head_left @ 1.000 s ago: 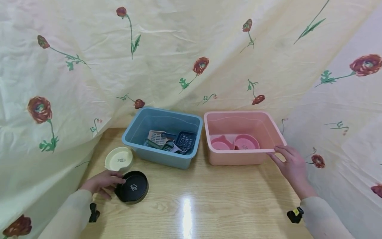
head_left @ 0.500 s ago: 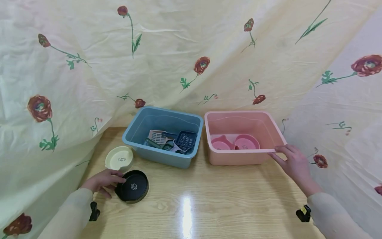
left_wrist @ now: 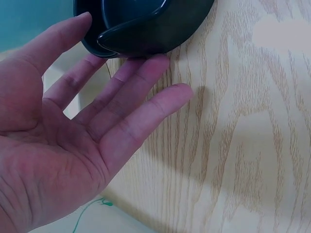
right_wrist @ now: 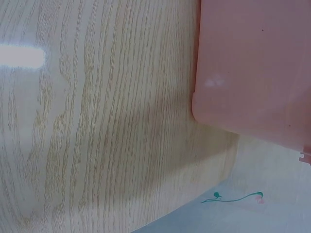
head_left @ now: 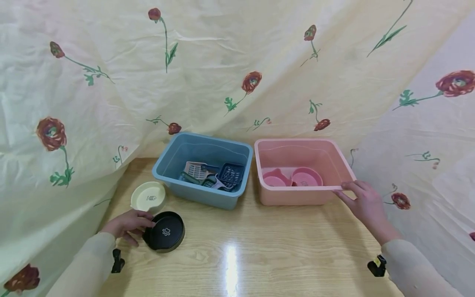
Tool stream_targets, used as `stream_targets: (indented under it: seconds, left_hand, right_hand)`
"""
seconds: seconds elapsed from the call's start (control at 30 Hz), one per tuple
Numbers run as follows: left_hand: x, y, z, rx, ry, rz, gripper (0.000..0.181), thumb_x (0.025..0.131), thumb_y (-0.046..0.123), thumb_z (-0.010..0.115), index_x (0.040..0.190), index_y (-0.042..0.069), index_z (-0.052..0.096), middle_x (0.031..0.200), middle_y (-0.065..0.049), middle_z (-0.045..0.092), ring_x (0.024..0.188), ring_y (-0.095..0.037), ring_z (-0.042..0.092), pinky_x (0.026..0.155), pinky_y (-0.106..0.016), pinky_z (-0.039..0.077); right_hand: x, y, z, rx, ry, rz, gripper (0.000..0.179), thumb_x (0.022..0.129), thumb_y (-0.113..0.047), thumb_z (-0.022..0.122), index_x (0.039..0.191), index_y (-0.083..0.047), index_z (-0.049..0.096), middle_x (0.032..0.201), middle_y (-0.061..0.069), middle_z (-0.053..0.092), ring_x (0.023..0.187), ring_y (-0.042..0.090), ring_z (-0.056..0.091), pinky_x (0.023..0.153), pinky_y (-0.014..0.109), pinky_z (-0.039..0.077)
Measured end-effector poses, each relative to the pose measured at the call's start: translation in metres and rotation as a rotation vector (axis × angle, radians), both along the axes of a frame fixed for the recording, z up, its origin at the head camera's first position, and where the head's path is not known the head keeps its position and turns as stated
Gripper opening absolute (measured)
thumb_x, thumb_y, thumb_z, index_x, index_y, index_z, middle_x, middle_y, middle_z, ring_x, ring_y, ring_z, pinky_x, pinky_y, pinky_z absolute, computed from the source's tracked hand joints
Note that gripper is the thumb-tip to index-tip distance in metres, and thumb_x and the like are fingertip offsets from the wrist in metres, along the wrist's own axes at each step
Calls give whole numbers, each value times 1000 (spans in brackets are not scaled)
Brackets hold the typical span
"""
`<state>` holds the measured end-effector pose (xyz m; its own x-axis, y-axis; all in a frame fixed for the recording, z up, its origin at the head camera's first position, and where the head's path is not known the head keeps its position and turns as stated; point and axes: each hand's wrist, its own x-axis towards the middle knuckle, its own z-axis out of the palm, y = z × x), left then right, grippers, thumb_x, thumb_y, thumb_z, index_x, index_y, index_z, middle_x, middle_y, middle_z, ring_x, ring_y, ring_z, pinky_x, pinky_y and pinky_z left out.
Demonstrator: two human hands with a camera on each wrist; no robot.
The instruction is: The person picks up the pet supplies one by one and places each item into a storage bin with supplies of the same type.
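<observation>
At the left of the head view, my left hand [head_left: 128, 225] pinches the edge of a black pet bowl [head_left: 166, 233] marked with a white paw print. The left wrist view shows its thumb [left_wrist: 77, 24] at the bowl's rim and some fingertips under the bowl's outer wall. Over on the right, my right hand [head_left: 363, 206] grips the near right corner of the pink plastic bin [head_left: 293, 196], thumb below the rim and fingers over it. That hand is outside the right wrist view, where the bin's wall [right_wrist: 252, 68] shows. Two pink pet bowls [head_left: 306, 177] lie inside the bin.
Just behind the black bowl sits a cream pet bowl [head_left: 148, 197] with a fish print. A blue bin [head_left: 200, 197] beside the pink one holds several litter scoops [head_left: 231, 174]. Flowered cloth [head_left: 208, 62] hangs behind and along both sides of the wooden table [head_left: 282, 247].
Over the last second the right wrist and forearm have swung slightly to the right while the fingers stay on the pink bin's corner. The left hand and black bowl hold still.
</observation>
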<state>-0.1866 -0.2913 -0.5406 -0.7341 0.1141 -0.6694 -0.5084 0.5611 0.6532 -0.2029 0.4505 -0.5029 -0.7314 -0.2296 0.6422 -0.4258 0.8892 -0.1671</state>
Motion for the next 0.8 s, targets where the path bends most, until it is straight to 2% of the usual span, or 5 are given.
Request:
stream_targets:
  seconds: [0.13, 0.33, 0.53, 0.67, 0.8]
  left_hand:
    - [0, 0, -1, 5, 2, 2, 58, 99, 25, 73, 144, -6, 53, 115, -20, 66, 99, -32, 66, 72, -50, 66]
    - [0, 1, 0, 4, 7, 11, 58, 99, 22, 74, 144, -8, 53, 113, -20, 67, 96, -32, 67, 72, -50, 66]
    - [-1, 3, 0, 1, -1, 0, 59, 99, 20, 73, 145, -9, 51, 116, -22, 68, 99, -34, 67, 73, -51, 66]
    - [-2, 4, -1, 3, -11, 3, 58, 99, 19, 73, 146, -8, 51, 115, -22, 67, 99, -34, 66, 74, -51, 66]
    - [-2, 5, -2, -1, -14, 9, 56, 99, 15, 73, 146, -8, 51, 114, -21, 65, 97, -32, 65, 74, -51, 67]
  right_hand:
    - [2, 0, 0, -4, -9, -14, 44, 90, -41, 87, 105, -1, 79, 93, 16, 77, 87, 40, 70, 78, 61, 58]
    - [2, -1, 0, -10, -13, -29, 47, 92, -46, 84, 104, 0, 79, 95, 17, 78, 91, 41, 69, 81, 61, 57]
    - [3, -3, 1, -4, -47, -62, 36, 78, -16, 96, 105, -1, 78, 95, 18, 77, 92, 42, 68, 82, 63, 57]
    - [3, -3, 0, -4, -86, -88, 36, 80, -19, 95, 107, -2, 78, 97, 18, 77, 95, 41, 68, 83, 63, 57]
    - [3, -2, 1, -10, -77, -78, 37, 86, -29, 92, 107, -2, 79, 96, 18, 77, 95, 41, 68, 84, 63, 57]
